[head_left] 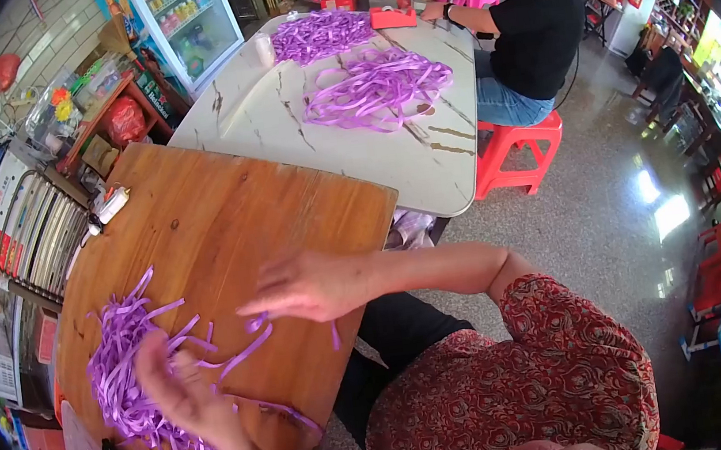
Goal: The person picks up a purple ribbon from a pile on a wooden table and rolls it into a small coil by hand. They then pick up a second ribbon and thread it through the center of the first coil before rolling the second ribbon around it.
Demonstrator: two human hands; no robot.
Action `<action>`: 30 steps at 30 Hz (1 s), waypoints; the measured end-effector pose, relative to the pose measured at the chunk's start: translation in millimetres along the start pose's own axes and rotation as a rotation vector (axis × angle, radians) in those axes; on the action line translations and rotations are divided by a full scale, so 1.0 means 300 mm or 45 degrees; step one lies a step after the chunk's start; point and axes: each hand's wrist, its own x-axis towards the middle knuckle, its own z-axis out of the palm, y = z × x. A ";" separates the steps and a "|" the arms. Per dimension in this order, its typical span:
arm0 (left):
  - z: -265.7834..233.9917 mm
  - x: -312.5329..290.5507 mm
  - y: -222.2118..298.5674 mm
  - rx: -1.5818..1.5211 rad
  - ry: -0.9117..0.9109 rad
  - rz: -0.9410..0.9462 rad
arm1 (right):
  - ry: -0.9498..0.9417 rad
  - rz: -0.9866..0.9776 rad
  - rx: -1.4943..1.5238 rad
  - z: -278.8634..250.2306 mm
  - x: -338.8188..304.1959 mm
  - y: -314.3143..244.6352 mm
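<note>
A heap of purple ribbon strips [122, 359] lies on the left part of the wooden table [198, 208]. Blurred by motion, my left hand [179, 392] is over the heap's right side, its fingers apart and no ribbon visible in its grasp. My right hand [310, 286] reaches across above the table's right half, palm down with fingers stretched out, also slightly smeared. Just below its fingers is a short curled piece of ribbon [256, 323]. Loose ribbon ends [238, 359] trail between the two hands, and one long strand curves toward the table's near edge.
Beyond the wooden table, a white marble-patterned table [266, 102] carries two more purple ribbon piles [376, 90] and a red box-shaped object [393, 15]. A co-worker [535, 36] sits there on a red stool [521, 153]. A white glue-bottle-like object [114, 204] lies at the wooden table's left edge.
</note>
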 end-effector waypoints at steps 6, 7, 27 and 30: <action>0.104 -0.018 0.024 -0.452 -0.435 -0.494 | 0.185 -0.050 -0.330 0.006 0.090 -0.050; 0.104 -0.023 0.016 -0.583 -0.486 -0.643 | 0.180 -0.016 -0.285 0.000 0.087 -0.053; -0.163 0.029 -0.063 0.970 -0.369 0.075 | 0.227 0.202 0.165 -0.077 -0.019 0.104; -0.128 0.011 -0.086 1.346 -0.424 0.265 | 0.141 0.212 -0.004 -0.003 -0.025 0.107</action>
